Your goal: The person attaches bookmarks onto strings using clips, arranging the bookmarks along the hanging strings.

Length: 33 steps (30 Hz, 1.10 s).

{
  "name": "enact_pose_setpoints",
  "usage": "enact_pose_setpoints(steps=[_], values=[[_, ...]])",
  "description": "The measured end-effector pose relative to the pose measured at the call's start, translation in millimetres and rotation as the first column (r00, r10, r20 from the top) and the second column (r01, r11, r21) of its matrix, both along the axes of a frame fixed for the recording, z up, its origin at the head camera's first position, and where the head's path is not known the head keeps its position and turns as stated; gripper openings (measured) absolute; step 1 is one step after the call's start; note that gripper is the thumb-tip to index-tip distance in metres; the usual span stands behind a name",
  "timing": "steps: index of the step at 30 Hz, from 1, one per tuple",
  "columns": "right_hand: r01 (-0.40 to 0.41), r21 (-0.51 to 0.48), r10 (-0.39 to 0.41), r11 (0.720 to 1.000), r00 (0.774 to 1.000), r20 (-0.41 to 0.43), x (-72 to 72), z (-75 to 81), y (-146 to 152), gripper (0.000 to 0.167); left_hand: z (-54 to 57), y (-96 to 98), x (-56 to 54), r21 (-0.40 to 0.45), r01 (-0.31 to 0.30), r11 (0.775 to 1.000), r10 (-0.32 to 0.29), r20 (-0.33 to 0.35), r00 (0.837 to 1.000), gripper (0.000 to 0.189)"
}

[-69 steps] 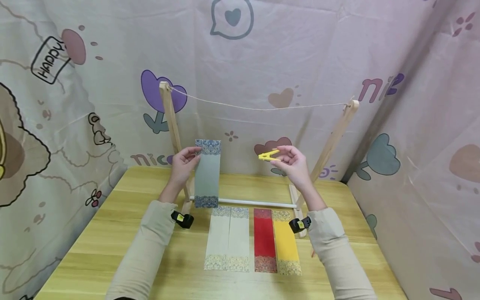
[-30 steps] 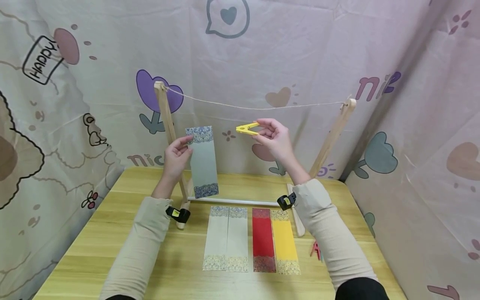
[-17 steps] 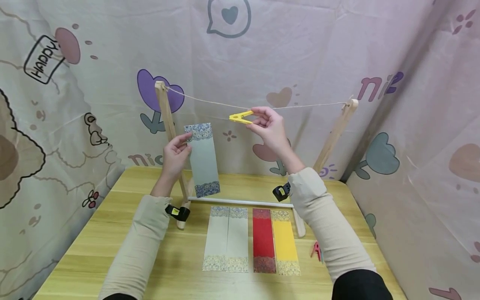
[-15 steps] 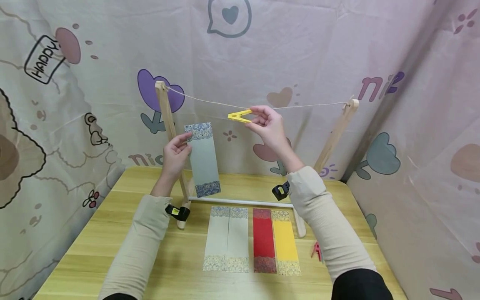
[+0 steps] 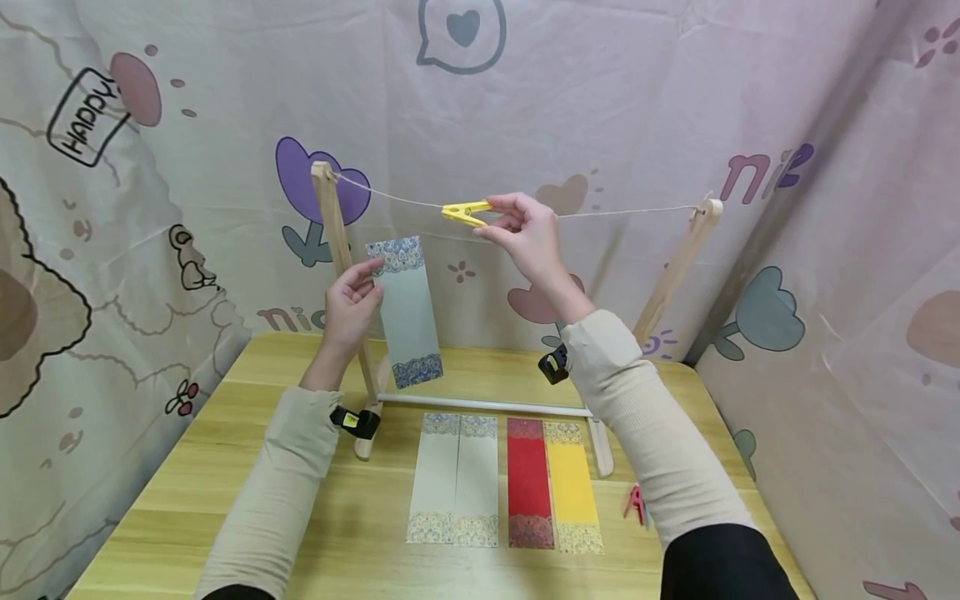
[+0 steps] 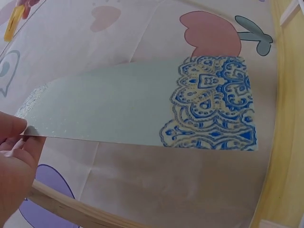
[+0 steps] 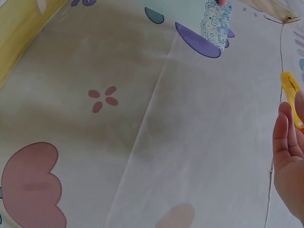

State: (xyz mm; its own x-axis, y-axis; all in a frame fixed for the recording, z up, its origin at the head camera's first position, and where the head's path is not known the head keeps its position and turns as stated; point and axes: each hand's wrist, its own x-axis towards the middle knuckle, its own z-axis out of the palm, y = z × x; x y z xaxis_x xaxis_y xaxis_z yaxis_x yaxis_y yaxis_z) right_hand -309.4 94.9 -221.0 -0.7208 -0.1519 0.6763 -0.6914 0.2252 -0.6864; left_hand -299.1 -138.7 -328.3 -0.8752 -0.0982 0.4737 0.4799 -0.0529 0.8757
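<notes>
My left hand [image 5: 351, 307] pinches the left edge of a pale grey-green paper strip [image 5: 408, 312] near its top, where a blue lace pattern runs across. The strip hangs slightly tilted below the string [image 5: 397, 197]. In the left wrist view, the blue-patterned lower end of the strip [image 6: 209, 104] points away from the hand. Between thumb and fingers of my right hand [image 5: 525, 233] is a yellow clothespin [image 5: 465, 212], its nose pointing left. It overlaps the string in the head view; whether it touches the string I cannot tell.
Two wooden posts [image 5: 333, 225] carry the string, joined low down by a white rod [image 5: 487, 405]. On the wooden table [image 5: 225, 467] lie two pale strips [image 5: 453, 479], a red strip [image 5: 529, 483] and a yellow strip [image 5: 573, 483]. A pink clothespin [image 5: 635, 502] lies at the right.
My right hand has carried the yellow clothespin up and left, from well below the string to its height. My left hand has raised the grey-green strip a little, and the strip has tilted.
</notes>
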Motion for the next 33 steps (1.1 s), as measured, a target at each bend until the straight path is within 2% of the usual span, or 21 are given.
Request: enact_pose_setpoints(steps=[7,13,16,19,26,28,33], values=[[0.052,0.012,-0.052,0.999,0.998,0.025,-4.0,13.4,-13.4,0.034,4.7,0.4,0.5,0.015,-0.001,1.000,0.001,-0.024,1.000,0.036],[0.062,0.046,-0.063,0.997,0.997,0.037,-6.8,24.6,-26.9,0.033,6.7,-1.3,0.7,0.022,-0.017,1.000,0.018,-0.049,0.999,0.035],[0.067,0.058,-0.071,0.996,0.996,0.059,-7.5,28.8,-33.7,0.033,8.4,-1.0,1.6,0.009,-0.026,1.000,0.026,-0.058,0.998,0.036],[0.086,0.080,-0.089,0.993,0.995,0.047,-7.5,31.8,-39.0,0.033,10.5,0.3,2.1,-0.001,-0.032,0.999,0.032,-0.056,0.998,0.036],[0.107,0.162,-0.117,0.981,0.992,0.053,-8.8,35.0,-49.6,0.030,16.3,3.2,-0.7,-0.001,-0.058,0.998,0.058,-0.051,0.997,0.036],[0.118,0.192,-0.129,0.974,0.990,0.048,-9.6,34.0,-52.6,0.028,22.0,5.5,3.0,-0.002,-0.064,0.998,0.064,-0.046,0.997,0.036],[0.133,0.249,-0.140,0.959,0.990,0.012,-9.4,32.6,-60.1,0.023,25.6,7.2,6.1,0.009,-0.074,0.997,0.074,-0.046,0.996,0.037]])
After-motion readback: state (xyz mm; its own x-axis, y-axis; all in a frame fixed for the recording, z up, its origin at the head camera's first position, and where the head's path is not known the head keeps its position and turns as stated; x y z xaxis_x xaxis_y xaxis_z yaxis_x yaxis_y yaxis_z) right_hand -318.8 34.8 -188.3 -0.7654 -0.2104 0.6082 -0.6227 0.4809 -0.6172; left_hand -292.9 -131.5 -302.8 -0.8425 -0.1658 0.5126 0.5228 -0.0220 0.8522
